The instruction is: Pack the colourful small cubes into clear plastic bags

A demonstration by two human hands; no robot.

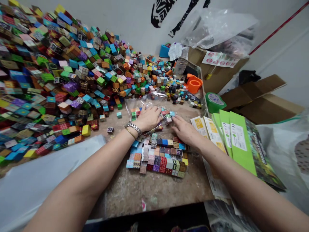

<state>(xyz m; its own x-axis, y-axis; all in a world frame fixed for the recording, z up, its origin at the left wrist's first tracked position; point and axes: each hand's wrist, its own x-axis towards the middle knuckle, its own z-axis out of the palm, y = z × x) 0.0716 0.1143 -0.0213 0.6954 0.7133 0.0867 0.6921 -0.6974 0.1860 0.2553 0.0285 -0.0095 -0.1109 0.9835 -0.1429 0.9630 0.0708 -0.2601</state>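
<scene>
My left hand [148, 118], with a metal watch [134, 127] on its wrist, lies with fingers spread on a clear plastic bag [131, 104]. Several small coloured cubes show through the film. To the right, my right hand [183, 128] has its fingers stretched out beside a light-blue cube [172, 113] and a pale cube [169, 119] at the bag's right side. Its fingertips seem close to these cubes; whether they touch is unclear. Just below both hands, printed cubes [163, 162] sit packed together in rows on the worktable [125, 190].
A big heap of printed cubes [72, 71] covers the left and back. Clear plastic sheets [48, 174] lie at front left. On the right are green cards [241, 138], label sheets [212, 129], green tape [215, 102], an orange tape dispenser [193, 84] and cardboard boxes [256, 93].
</scene>
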